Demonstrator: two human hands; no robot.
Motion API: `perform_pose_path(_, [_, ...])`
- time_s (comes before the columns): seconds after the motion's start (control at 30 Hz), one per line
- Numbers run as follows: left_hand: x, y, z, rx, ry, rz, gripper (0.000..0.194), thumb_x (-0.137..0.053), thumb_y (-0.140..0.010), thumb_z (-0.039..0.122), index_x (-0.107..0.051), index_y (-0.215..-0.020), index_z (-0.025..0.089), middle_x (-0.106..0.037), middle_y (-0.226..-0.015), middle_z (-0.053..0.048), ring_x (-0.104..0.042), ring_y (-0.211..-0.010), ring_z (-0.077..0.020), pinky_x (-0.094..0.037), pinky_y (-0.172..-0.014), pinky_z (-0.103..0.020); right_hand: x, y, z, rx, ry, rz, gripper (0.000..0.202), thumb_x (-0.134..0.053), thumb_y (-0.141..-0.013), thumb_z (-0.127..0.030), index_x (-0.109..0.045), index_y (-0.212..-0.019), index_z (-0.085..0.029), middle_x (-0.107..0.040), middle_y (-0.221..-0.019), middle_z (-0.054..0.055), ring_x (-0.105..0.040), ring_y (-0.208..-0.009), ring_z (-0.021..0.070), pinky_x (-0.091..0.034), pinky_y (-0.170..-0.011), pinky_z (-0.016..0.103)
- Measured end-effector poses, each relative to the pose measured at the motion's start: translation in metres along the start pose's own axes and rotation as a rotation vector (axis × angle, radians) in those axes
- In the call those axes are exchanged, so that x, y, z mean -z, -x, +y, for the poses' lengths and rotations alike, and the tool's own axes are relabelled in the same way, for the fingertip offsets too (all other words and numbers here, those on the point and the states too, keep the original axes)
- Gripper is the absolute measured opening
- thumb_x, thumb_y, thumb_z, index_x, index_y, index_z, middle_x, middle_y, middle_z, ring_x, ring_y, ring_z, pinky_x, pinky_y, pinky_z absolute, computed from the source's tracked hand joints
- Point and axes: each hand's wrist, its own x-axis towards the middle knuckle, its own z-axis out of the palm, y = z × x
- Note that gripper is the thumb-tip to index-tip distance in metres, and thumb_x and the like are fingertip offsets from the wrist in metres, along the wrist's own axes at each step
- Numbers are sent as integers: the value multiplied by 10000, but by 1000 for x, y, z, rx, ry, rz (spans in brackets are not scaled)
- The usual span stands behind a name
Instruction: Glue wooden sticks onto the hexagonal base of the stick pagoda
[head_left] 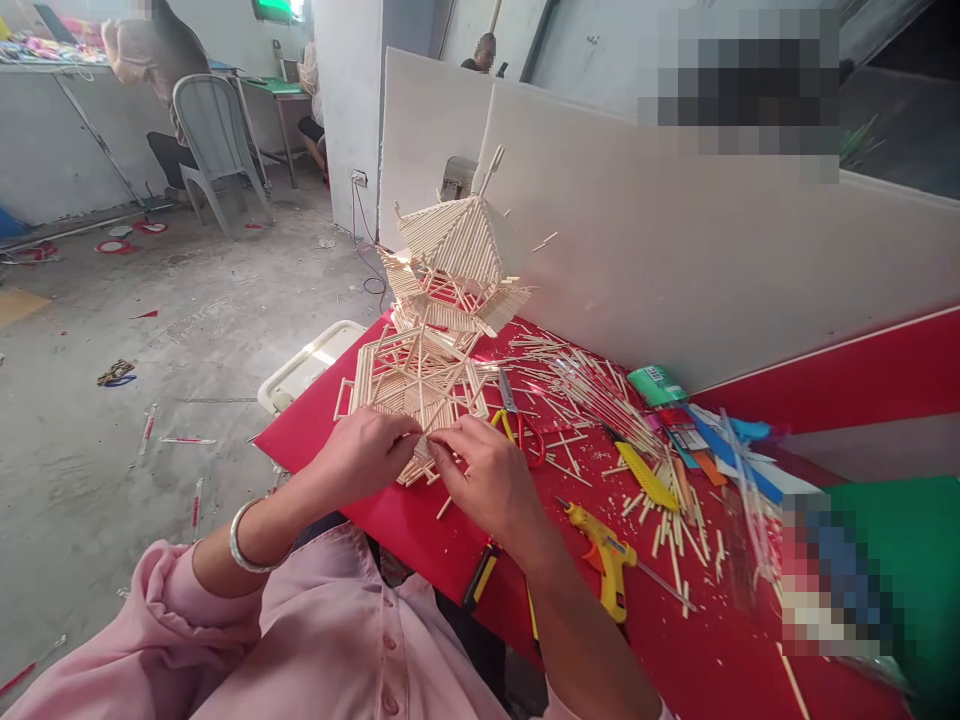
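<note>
- Looks well along, with roofs formed on the stick tower (pixel 456 238).
- Seems to leave gaps open in the stick frame (pixel 390 366), with loose sticks (pixel 600 390) on the red table (pixel 319 425).
- Lies right at the left hand (pixel 371 445) and right hand (pixel 487 475), reaching beyond both.
- Pinched at its near part by both; exact stick hidden.

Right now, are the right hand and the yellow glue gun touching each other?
Apart. The head view shows a strip of red tabletop between the right hand and the glue gun.
</note>
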Motion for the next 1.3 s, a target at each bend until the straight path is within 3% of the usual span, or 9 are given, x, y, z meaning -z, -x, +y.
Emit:
perform_pose_path(0.13, [-3, 2, 1, 3, -82, 30, 318, -418, -899, 234, -708, -777, 188, -634, -596, -31, -534, -553, -137, -276, -530, -253, -2, 1, -1, 1, -13, 16, 210, -509, -957, -244, -717, -939, -217, -667, -856, 51, -630, -855, 176, -477, -776, 279])
perform_pose_path(0.37, [-6, 3, -2, 23, -168, 74, 304, -420, -897, 257, -717, -914, 201, -648, -608, -35, -592, -603, -171, -266, -520, -257, -5, 3, 1, 6, -26, 47, 218, -505, -963, -256, -717, -954, -207, -660, -842, 52, -624, -844, 177, -474, -771, 286])
perform_pose_path(0.73, [1, 1, -2, -1, 11, 24, 277, -442, -887, 239, -704, -812, 190, -594, -575, 3, -485, -526, -108, -294, -517, -238, -9, 11, -4, -3, -41, 91, 240, -490, -972, -252, -720, -995, -187, -652, -834, 68, -607, -842, 186, -476, -780, 298])
perform_pose_path(1.3, [-1, 2, 1, 21, 50, 14, 268, -464, -895, 224, -730, -875, 197, -633, -619, 1, -505, -558, -114, -314, -553, -240, -12, 8, -3, -42, -83, 131, 208, -524, -950, -263, -722, -950, -198, -661, -815, 55, -619, -824, 186, -470, -767, 296])
